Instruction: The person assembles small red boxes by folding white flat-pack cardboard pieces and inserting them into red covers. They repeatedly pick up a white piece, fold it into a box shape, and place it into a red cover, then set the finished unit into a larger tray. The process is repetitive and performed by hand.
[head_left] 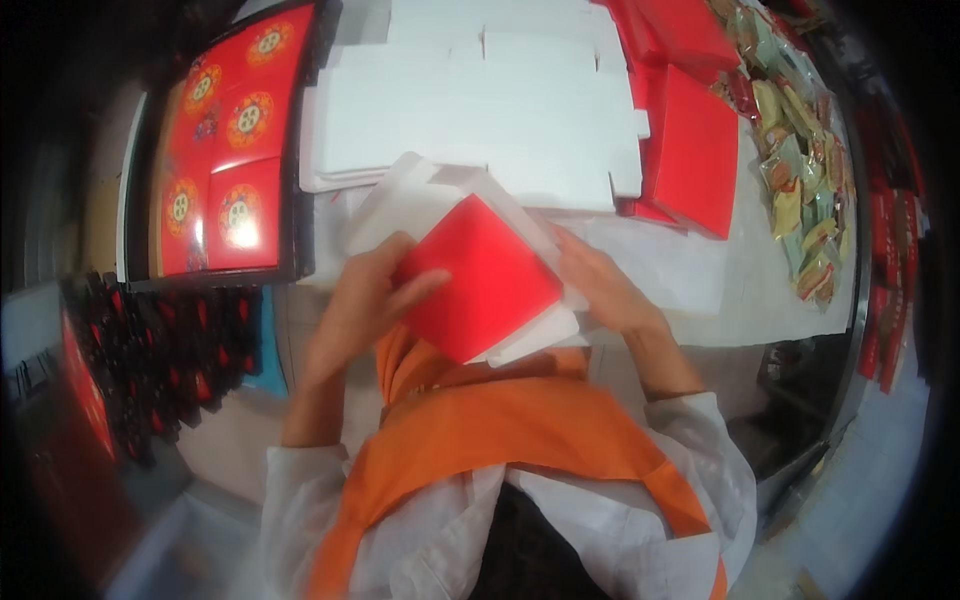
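Note:
A cardboard box blank (pixel 482 285) with a square red panel and white flaps is held up in front of my orange apron, turned cornerwise. My left hand (pixel 365 295) grips its left side, the thumb lying over the red face. At the right side my right hand (pixel 603 283) is closed along a white flap, its fingertips partly hidden behind the card. Just beyond the blank lies a stack of flat white cardboard sheets (pixel 460 125) with cut tabs and slots.
On the left, a dark tray (pixel 292 160) holds red boxes (pixel 243 215) with round flower patterns. Red boxes (pixel 697 150) lie right of the white stack. Several small wrapped packets (pixel 800 200) line the table's right edge. Dark items with red bits (pixel 175 350) sit lower left.

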